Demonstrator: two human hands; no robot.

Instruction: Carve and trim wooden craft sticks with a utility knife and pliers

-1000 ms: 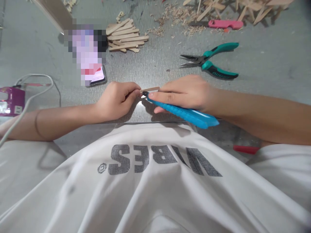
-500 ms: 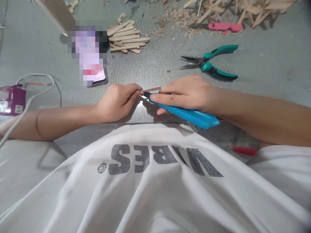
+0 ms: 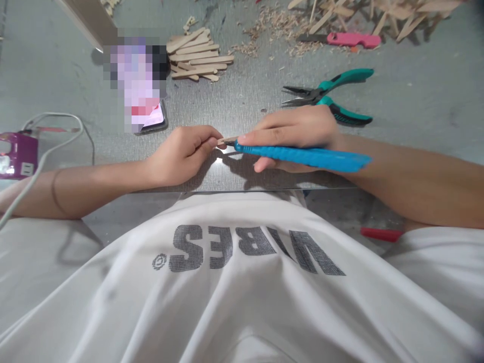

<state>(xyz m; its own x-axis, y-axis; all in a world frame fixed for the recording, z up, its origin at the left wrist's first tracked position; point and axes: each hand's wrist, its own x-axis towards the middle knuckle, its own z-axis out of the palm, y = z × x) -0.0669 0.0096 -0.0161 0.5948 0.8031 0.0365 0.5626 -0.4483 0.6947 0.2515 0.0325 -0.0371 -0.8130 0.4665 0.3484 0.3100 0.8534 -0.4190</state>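
My left hand (image 3: 181,154) is closed in a pinch on one end of a small wooden stick (image 3: 228,139), held just above the grey table (image 3: 234,108). My right hand (image 3: 295,131) is wrapped round a blue utility knife (image 3: 302,156), forefinger stretched along its top. The knife's tip sits against the stick right by my left fingertips. Most of the stick is hidden behind my right fingers.
A pile of wooden sticks (image 3: 198,55) lies at the back, green-handled pliers (image 3: 328,96) just behind my right hand, a pink knife (image 3: 348,39) among shavings and sticks farther back. A phone (image 3: 151,118), a purple box (image 3: 15,154) with white cable and a red object (image 3: 380,234) are also near.
My right hand has turned and lifted a little, so the blue knife now lies nearly level instead of slanting down to the right. The left hand barely moved.
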